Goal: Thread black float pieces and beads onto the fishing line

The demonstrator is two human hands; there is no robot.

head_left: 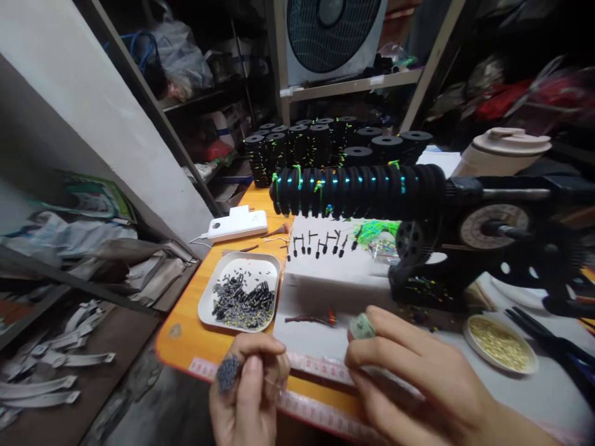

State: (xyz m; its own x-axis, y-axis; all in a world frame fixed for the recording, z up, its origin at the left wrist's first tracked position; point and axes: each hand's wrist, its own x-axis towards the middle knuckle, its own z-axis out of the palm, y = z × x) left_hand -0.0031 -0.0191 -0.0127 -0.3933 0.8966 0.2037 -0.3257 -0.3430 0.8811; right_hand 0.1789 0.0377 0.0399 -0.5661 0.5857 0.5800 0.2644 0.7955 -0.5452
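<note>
One cluster of small grey pieces (229, 373) sits in the left hand (248, 390), low in the view, just in front of the worktop's near edge. That hand's grip is narrow, its fingers curled in around the cluster and its thumb beside it. One green piece (361, 326) is at the fingertips of the right hand (409, 371), whose fingers are bent close together; whether they pinch it or it is wrapped on a finger, I cannot tell. The two hands are apart.

Near the left hand, one squarish white dish (239, 256) holds dark pieces (244, 300) too many to count. Beyond the hands, one brown stem (302, 319) with an orange end lies on white paper (316, 279), and farther back is a row of about nine small dark pieces with stems (317, 251). A pink measuring tape (320, 365) runs along the near edge of the worktop (186, 334).

Above the paper stretches one black ribbed roller (357, 189), with several green knots. To the right are one round dish (530, 368) of gold pieces (497, 342) and one lidded cup (504, 152). Behind stand over ten black spools (320, 142); one white device (237, 224) lies at left, and one fan (331, 37) is at the back.
</note>
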